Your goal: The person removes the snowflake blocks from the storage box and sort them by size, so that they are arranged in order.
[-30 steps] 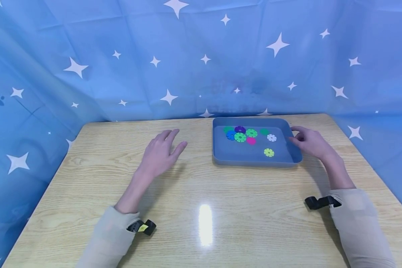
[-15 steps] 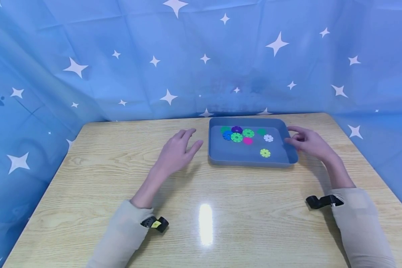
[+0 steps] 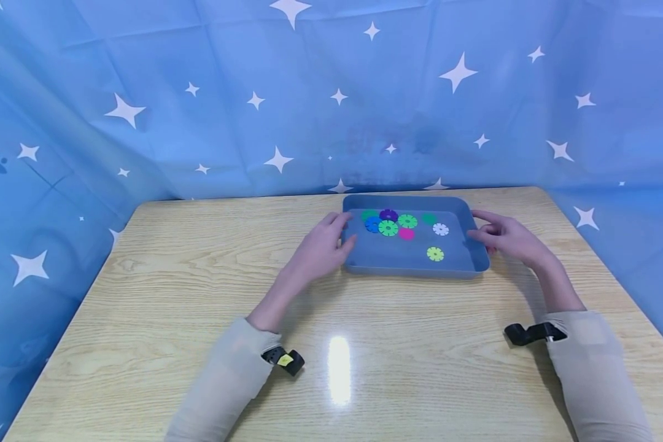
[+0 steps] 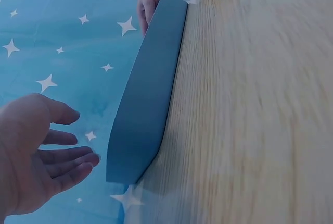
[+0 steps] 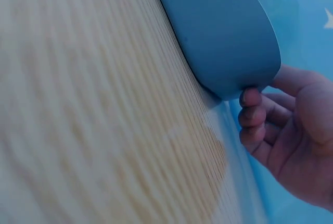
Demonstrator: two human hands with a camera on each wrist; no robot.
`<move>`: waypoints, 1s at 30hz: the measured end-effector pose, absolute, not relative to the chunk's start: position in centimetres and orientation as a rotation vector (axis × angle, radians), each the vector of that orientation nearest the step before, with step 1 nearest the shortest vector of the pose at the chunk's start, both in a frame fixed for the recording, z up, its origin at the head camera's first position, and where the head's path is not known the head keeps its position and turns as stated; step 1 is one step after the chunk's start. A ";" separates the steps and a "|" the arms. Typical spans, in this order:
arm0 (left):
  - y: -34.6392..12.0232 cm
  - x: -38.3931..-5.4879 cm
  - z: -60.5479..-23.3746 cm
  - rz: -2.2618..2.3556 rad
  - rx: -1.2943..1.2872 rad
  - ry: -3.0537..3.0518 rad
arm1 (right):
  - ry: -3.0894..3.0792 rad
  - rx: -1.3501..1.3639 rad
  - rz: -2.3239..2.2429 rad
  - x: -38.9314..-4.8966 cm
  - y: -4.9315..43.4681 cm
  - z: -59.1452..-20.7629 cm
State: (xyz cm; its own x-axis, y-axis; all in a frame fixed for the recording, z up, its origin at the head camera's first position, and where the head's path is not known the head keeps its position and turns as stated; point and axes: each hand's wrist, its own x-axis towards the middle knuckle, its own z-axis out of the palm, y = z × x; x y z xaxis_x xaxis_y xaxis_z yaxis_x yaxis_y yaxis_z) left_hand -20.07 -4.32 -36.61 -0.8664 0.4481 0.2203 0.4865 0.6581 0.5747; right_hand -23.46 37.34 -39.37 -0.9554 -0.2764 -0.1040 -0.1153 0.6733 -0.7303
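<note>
A shallow blue-grey tray [image 3: 414, 271] lies near the table's back edge, holding several notched plastic discs. My right hand [image 3: 511, 236] pinches the tray's right wall between thumb and fingers; in the right wrist view its other fingertips [image 5: 253, 115] curl below the rim. At the tray's left end is my left hand [image 3: 321, 247], fingers spread and loosely bent. The left wrist view shows this hand's fingers [image 4: 67, 156] close to the tray wall, with nothing between them and the thumb; whether they touch the rim cannot be told.
Inside the tray, green [image 3: 388, 228], purple [image 3: 388, 215], blue [image 3: 372, 224] and pink discs [image 3: 406, 234] cluster at the left. White [image 3: 440, 229] and yellow discs [image 3: 435, 253] lie apart, towards the right. A starry blue curtain [image 3: 331, 123] hangs behind the wooden table [image 3: 160, 294].
My left hand has moved right, from over the bare table to the tray's left end. The tray has slid slightly left, my right hand moving with it.
</note>
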 end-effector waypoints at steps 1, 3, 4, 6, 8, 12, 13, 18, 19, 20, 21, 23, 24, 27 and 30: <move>-4.0 -20.2 -36.7 -1.022 -0.806 -2.804 | 2.682 -0.326 -1.145 -23.5 37.4 -39.4; -3.5 -20.6 -36.9 -1.056 -0.832 -2.806 | 2.673 -0.326 -1.149 -23.5 37.4 -39.4; -3.2 -20.8 -37.0 -1.072 -0.841 -2.807 | 2.670 -0.335 -1.148 -23.5 37.4 -39.4; -2.6 -21.0 -37.1 -1.102 -0.855 -2.808 | 2.655 -0.345 -1.156 -23.6 37.5 -39.4; -2.0 -21.3 -37.2 -1.118 -0.854 -2.817 | 2.639 -0.346 -1.165 -23.6 37.5 -39.5; -0.9 -21.8 -37.6 -1.156 -0.854 -2.831 | 2.617 -0.344 -1.168 -23.6 37.4 -39.4; -0.6 -22.0 -37.7 -1.165 -0.849 -2.838 | 2.614 -0.343 -1.166 -23.6 37.3 -39.4; 0.5 -22.8 -38.2 -1.206 -0.823 -2.868 | 2.598 -0.330 -1.151 -23.4 37.1 -39.2; 0.8 -22.9 -38.3 -1.205 -0.814 -2.875 | 2.598 -0.327 -1.149 -23.4 37.1 -39.1; 1.0 -23.1 -38.4 -1.208 -0.804 -2.882 | 2.596 -0.324 -1.148 -23.4 37.0 -39.1; 1.2 -23.2 -38.5 -1.215 -0.795 -2.889 | 2.595 -0.323 -1.149 -23.4 37.0 -39.1; 1.6 -23.4 -38.6 -1.210 -0.766 -2.910 | 2.590 -0.319 -1.148 -23.3 37.0 -39.0; 1.8 -23.5 -38.7 -1.201 -0.746 -2.923 | 2.588 -0.318 -1.148 -23.3 36.9 -39.0; 2.3 -23.8 -39.0 -1.183 -0.688 -2.944 | 2.583 -0.311 -1.147 -23.3 36.9 -39.0; 2.8 -24.1 -39.4 -1.192 -0.617 -2.954 | 2.579 -0.310 -1.147 -23.2 37.0 -39.0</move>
State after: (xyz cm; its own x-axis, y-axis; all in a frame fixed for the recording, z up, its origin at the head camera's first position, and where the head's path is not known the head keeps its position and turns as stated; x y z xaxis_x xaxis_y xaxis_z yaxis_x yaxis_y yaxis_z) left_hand -24.11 2.77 -39.38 -0.9224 0.3834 0.0457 0.3077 0.6584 0.6869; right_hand -23.21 36.97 -39.03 -0.9317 -0.3136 -0.1836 -0.0736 0.6577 -0.7497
